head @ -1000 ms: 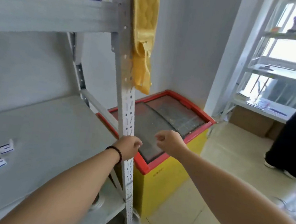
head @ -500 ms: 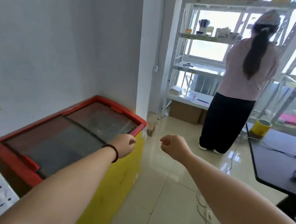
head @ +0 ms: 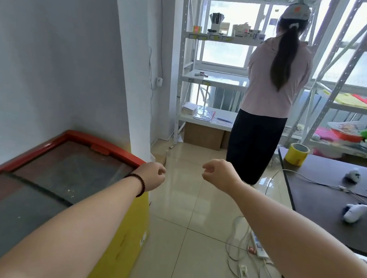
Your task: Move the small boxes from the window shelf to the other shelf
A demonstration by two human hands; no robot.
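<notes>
Head view: left hand and right hand are hanging over open floor tile, fingers loosely curled and holding nothing, freezer edge flanking left, desk edge right, another person standing at the window shelf bearing small boxes.

No legible text, seemingly.
</notes>
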